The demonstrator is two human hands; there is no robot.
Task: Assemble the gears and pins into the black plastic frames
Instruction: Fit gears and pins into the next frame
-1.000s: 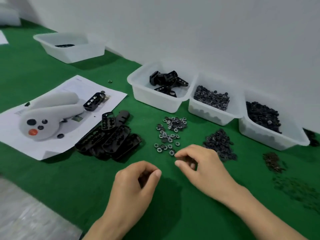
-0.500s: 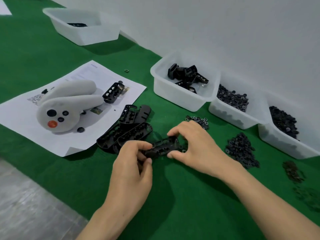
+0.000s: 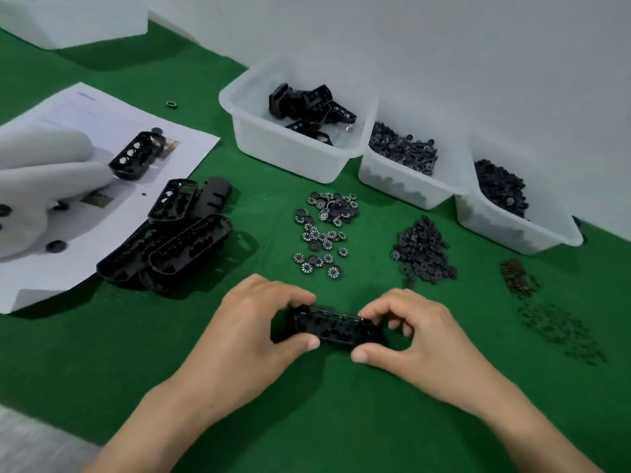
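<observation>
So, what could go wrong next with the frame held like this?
The left hand and right hand grip the frame by its ends; freeing one to fetch a gear may let it tip. The loose gears lie beyond the hands, so a reach could scatter them. The pins are small and dark, easily lost on the mat.

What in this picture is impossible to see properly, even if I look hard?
Head view:
Hidden: ends of the black frame, under the left hand and right hand; too dark to tell what sits inside.
Cut off: white padded object by the left edge; far white bin by the top edge.
Too small: pieces in the brown pile.
</observation>
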